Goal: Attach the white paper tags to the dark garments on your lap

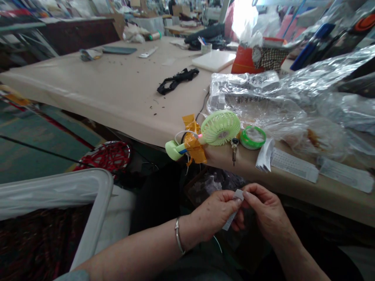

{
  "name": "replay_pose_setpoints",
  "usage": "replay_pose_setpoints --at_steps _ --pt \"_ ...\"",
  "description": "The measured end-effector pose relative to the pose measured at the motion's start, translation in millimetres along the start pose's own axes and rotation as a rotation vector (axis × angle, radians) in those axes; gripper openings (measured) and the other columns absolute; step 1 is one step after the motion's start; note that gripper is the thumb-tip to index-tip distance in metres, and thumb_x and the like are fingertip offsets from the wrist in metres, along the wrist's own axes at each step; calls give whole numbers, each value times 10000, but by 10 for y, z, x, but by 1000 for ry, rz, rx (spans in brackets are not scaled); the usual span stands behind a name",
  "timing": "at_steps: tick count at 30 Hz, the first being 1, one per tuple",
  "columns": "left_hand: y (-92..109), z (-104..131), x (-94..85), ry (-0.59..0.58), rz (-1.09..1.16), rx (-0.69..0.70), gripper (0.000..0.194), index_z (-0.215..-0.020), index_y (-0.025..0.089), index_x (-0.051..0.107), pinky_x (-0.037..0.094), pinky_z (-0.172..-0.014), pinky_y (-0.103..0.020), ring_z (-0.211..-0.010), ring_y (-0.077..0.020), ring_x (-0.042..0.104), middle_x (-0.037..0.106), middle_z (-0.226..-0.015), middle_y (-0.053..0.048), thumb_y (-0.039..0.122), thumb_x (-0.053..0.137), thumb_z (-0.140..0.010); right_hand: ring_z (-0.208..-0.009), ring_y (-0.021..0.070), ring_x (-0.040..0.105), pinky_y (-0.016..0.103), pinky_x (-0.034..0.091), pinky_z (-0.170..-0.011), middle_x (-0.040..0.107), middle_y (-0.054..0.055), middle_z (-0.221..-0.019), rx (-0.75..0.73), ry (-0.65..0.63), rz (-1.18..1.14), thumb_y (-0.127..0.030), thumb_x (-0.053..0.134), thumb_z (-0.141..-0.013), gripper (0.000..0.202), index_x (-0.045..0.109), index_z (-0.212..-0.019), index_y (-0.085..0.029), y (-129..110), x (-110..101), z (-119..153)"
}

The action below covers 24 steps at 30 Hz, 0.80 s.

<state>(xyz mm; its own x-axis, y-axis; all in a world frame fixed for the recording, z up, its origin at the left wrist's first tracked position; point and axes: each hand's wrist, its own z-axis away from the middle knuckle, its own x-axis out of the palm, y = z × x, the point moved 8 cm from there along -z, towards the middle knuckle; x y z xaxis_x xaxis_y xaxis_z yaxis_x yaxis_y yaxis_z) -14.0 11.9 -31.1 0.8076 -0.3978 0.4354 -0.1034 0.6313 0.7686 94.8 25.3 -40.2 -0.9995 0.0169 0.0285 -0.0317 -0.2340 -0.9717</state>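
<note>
A narrow white printed label strip [230, 221] is pinched between the thumb and fingers of my left hand [215, 210], just below the table's front edge. At the strip's upper end, the thumb and fingertips of my right hand [265, 207] close together on or against its corner. My fingers cover the middle of the strip. Beyond my hands, on the table edge, a folded stack of white printed labels [265, 155] lies beside a flat printed label strip [294, 165]. Another label strip [346, 174] rests to the right, partly under clear plastic.
A green fan [221, 127] is taped to the table edge beside a pointed metal-tipped tool [234, 150] and a green-rimmed round tub [252, 138]. Clear plastic bags [254, 101] cover the right side. Black fabric [177, 81] lies mid-table. A white bin [102, 187] stands at left.
</note>
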Motion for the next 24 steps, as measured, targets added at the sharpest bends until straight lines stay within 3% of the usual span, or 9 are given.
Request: replay_pose_setpoints --at_steps 5,9,15,24 --pt "225 -50 -215 139 -244 227 152 -707 141 600 373 -623 -213 -636 -95 472 545 -653 18 230 540 -815 -494 104 500 203 429 -479 535 -35 -544 -114 25 125 -403 651 -752 245 578 -646 -195 -288 120 -97" --pt "455 -53 -341 258 -370 386 140 -758 151 650 397 -690 -224 -723 -125 519 602 -722 3 203 532 -815 -542 107 491 203 419 -511 531 -28 -585 -230 95 305 -369 634 -751 199 597 -665 -193 -436 125 -184" --pt "689 -42 -417 361 -523 482 201 -769 162 669 414 -655 -214 -686 -128 548 631 -703 -2 263 516 -850 -548 109 475 204 396 -497 530 -26 -598 -260 125 377 -368 607 -778 189 600 -701 -196 -479 139 -272" --pt "781 -65 -453 383 -642 584 260 -763 160 673 381 -601 -193 -622 -100 523 607 -661 14 278 480 -891 -569 107 502 213 417 -550 552 -25 -630 -357 133 456 -337 575 -828 163 589 -737 -203 -567 166 -324"
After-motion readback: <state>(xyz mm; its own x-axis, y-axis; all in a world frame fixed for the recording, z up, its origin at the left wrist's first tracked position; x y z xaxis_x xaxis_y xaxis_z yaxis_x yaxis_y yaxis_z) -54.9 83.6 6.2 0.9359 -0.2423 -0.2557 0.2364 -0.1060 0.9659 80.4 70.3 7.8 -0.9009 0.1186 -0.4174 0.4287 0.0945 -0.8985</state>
